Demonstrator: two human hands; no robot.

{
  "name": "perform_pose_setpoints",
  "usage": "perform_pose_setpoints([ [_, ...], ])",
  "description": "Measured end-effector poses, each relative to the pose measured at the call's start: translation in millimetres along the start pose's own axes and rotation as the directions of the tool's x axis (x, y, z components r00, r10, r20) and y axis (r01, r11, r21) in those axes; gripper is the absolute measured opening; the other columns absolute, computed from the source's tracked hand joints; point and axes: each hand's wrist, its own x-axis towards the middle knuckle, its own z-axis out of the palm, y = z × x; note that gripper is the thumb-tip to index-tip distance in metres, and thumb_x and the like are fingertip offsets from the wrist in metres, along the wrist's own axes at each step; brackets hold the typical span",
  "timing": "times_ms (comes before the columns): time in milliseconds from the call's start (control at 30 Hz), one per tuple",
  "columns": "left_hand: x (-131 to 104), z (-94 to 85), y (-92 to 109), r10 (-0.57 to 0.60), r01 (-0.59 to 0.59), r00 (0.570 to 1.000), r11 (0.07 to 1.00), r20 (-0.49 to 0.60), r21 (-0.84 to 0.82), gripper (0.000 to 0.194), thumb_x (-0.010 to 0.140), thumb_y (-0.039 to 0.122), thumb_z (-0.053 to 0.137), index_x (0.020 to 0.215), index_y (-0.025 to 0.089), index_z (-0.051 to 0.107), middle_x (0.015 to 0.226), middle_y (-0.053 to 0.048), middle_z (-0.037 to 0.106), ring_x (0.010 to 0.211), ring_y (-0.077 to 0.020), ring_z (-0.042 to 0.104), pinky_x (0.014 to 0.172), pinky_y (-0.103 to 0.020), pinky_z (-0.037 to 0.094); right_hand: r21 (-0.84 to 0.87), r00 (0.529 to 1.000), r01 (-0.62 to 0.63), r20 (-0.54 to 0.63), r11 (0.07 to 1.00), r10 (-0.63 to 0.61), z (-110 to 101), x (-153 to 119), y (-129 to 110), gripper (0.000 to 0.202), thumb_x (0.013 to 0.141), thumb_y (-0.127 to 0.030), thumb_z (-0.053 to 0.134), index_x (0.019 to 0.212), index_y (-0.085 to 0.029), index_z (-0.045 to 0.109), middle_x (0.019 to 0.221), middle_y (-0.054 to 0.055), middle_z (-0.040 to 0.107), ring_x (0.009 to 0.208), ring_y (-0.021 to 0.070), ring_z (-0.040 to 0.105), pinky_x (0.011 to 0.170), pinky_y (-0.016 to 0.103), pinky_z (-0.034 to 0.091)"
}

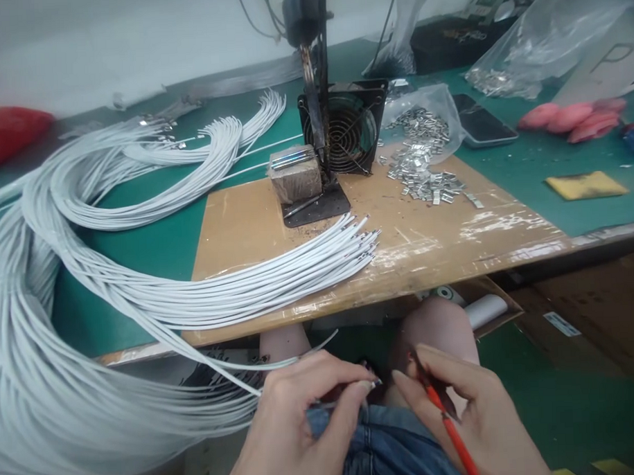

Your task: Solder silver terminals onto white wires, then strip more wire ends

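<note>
The left hand (307, 411) pinches a white cable (244, 387) near its tip, above the lap. The right hand (471, 405) grips a slim red tool (448, 423), perhaps tweezers. A cable bundle (266, 284) lies across the desk's brown board (431, 244).

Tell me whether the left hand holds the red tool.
No, the red tool is in the right hand, while the left hand pinches a small cable end.
</note>
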Motion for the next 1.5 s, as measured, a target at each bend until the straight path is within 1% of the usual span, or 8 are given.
perform_pose_setpoints([
  [133,-6.9,-13.5,-14.4,0.422,-0.349,0.886,0.879,-0.193,0.325,0.027,0.094,0.002,0.061,0.111,0.017,0.073,0.11,-0.007,0.072,0.101,-0.0164,0.068,0.09,-0.023,0.051,0.008,0.991,-0.046,-0.129,0.999,0.046,-20.0,-6.0,23.4,0.035,0.09,-0.044,0.069,0.068,-0.019,0.056,0.068,0.001,0.055,0.063,0.0143,0.053,0.056,0.016,0.048],
  [267,-3.3,-36.6,-20.8,0.606,-0.279,0.744,0.665,-0.283,0.692,0.029,0.091,0.0,0.068,0.114,0.015,0.071,0.111,-0.009,0.064,0.102,-0.0201,0.063,0.093,-0.031,0.048,-0.071,0.978,-0.061,-0.205,0.996,0.046,-33.6,-10.2,43.3,0.037,0.082,-0.046,0.075,0.064,-0.02,0.057,0.067,0.002,0.06,0.058,0.014,0.056,0.054,0.015,0.051],
  [467,11.3,-52.3,-23.3,0.6,-0.186,0.789,0.441,-0.134,0.878,0.034,0.092,0.016,0.071,0.124,0.004,0.065,0.114,-0.018,0.054,0.104,-0.0349,0.056,0.091,-0.051,0.048,-0.178,0.969,0.006,-0.243,0.984,-0.05,-33.3,-8.2,53.3,0.041,0.085,-0.05,0.071,0.065,-0.022,0.05,0.066,0.001,0.061,0.057,0.0117,0.058,0.059,0.01,0.052],
  [600,12.5,-55.3,-22.6,0.592,-0.17,0.801,0.369,-0.09,0.914,0.012,0.095,0.01,0.064,0.106,0.009,0.063,0.108,-0.015,0.054,0.099,-0.0325,0.055,0.087,-0.047,0.047,-0.191,0.973,0.015,-0.224,0.981,-0.058,-32.0,-8.0,55.2,0.038,0.089,-0.05,0.068,0.067,-0.022,0.053,0.066,0.0,0.06,0.059,0.012,0.06,0.06,0.009,0.052],
  [833,9.1,-77.1,-12.1,0.478,-0.318,0.878,0.587,-0.002,0.745,0.014,0.099,0.008,0.055,0.102,0.021,0.052,0.096,-0.002,0.061,0.089,-0.019,0.062,0.079,-0.028,0.046,-0.225,0.967,0.012,-0.246,0.974,-0.069,-36.4,-12.0,54.0,0.04,0.09,-0.048,0.066,0.063,-0.021,0.054,0.062,0.001,0.057,0.055,0.0134,0.057,0.051,0.012,0.05],
  [1000,12.0,-78.1,19.2,0.107,-0.161,0.986,0.831,0.13,0.533,0.007,0.098,0.031,0.063,0.099,0.025,0.063,0.089,0.001,0.071,0.076,-0.0172,0.065,0.066,-0.024,0.046,-0.083,0.961,-0.028,-0.276,0.996,0.004,-29.3,-10.2,38.2,0.042,0.086,-0.05,0.071,0.061,-0.02,0.054,0.061,0.001,0.056,0.054,0.0143,0.053,0.049,0.017,0.048],
  [1167,26.2,-55.1,49.1,-0.192,0.086,0.895,0.96,0.402,0.267,0.024,0.096,0.045,0.061,0.098,0.024,0.072,0.079,0.0,0.07,0.066,-0.0165,0.062,0.056,-0.022,0.043,0.12,0.907,-0.115,-0.392,0.986,0.153,-11.0,-6.6,6.4,0.043,0.083,-0.05,0.072,0.055,-0.02,0.059,0.054,0.0,0.05,0.052,0.0135,0.044,0.049,0.022,0.039],
  [1500,32.8,-29.2,28.5,-0.199,0.3,0.904,0.926,0.38,-0.229,0.034,0.096,0.048,0.065,0.084,0.016,0.063,0.07,0.002,0.057,0.063,-0.0121,0.049,0.059,-0.022,0.038,0.542,0.921,-0.108,-0.261,0.833,0.289,11.0,-0.5,-32.9,0.025,0.073,-0.052,0.084,0.076,-0.027,0.083,0.071,0.001,0.065,0.065,0.0142,0.055,0.061,0.021,0.046],
])
